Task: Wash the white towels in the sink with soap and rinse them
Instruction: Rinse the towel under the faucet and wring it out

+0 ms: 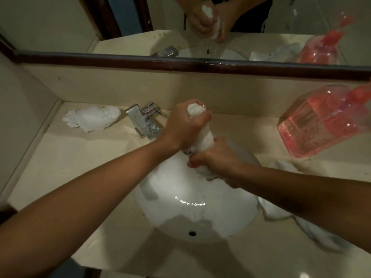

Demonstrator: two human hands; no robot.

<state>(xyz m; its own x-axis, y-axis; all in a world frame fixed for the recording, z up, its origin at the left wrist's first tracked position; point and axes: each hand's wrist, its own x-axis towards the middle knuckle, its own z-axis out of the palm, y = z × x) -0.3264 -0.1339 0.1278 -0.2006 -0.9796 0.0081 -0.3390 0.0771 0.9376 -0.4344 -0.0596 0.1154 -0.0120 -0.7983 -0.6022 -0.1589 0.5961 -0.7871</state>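
A: Item one, twisted white towel (206, 137)?
B: Held above the sink (180, 207). Left hand (183, 127) has its fingers clenched round the upper end; right hand (216, 159) has its fingers wrapped round the lower end.
A: Other towels?
B: One crumpled towel (92, 118) on the worktop (70, 157), left of the tap (144, 121); another towel (281, 211) draped at the sink's right edge, under the right forearm.
A: Soap?
B: Pink-filled clear bottle (321, 121), right rear of the worktop.
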